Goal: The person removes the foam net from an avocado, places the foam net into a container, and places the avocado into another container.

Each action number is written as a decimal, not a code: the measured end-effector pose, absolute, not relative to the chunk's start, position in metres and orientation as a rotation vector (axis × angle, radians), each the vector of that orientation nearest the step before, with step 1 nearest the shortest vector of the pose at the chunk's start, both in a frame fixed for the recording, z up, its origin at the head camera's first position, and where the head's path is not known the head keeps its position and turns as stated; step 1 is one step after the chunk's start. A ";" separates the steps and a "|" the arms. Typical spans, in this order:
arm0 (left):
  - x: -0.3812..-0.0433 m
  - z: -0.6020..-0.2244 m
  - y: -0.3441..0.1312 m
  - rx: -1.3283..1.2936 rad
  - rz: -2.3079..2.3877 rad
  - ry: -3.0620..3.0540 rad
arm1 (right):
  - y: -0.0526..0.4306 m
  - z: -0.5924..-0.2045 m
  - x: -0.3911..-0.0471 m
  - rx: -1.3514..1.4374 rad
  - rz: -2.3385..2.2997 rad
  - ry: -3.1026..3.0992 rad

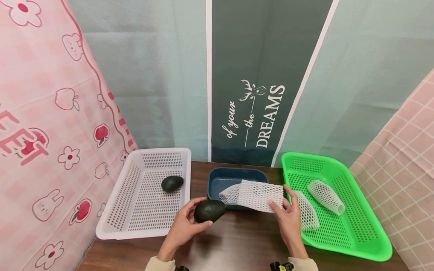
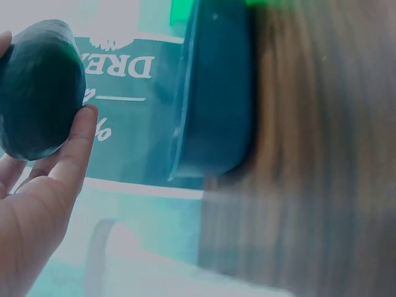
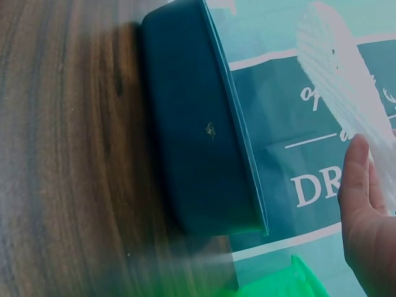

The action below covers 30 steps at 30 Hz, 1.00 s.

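In the head view my left hand (image 1: 184, 227) holds a dark green avocado (image 1: 209, 210), fingers behind it and thumb along its near side. The same avocado (image 2: 42, 90) fills the upper left of the left wrist view. My right hand (image 1: 288, 214) pinches the right end of a flattened white foam net sleeve (image 1: 259, 195), thumb on top. That sleeve (image 3: 337, 68) stands out edge-on in the right wrist view. It overlaps a dark blue plastic basin (image 1: 217, 175) in the head view, where another foam net (image 1: 230, 194) shows partly behind it.
A white slotted basket (image 1: 112, 210) on the left contains one more avocado (image 1: 172, 183). On the right, a green basket (image 1: 369, 210) holds two foam nets, one (image 1: 326, 197) farther back and one (image 1: 306, 212) beside my right hand. All stand on a brown wooden table (image 1: 230, 241) before a printed curtain.
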<state>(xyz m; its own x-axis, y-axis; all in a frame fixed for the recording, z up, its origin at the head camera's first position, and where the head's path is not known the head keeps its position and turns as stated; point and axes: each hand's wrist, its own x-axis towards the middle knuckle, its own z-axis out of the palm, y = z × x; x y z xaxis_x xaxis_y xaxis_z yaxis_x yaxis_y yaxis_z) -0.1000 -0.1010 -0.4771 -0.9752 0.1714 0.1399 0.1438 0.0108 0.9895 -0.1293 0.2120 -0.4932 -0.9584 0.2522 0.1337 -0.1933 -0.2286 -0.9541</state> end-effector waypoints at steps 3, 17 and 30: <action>-0.101 -0.470 -0.110 0.307 2.158 2.295 | 0.210 -0.493 -0.134 -0.080 2.239 -1.734; -0.093 -0.432 -0.173 0.201 1.887 2.721 | 0.206 -0.491 -0.154 -0.172 2.092 -1.854; -0.113 -0.427 -0.193 0.307 1.654 2.876 | 0.203 -0.504 -0.183 -0.138 2.078 -2.000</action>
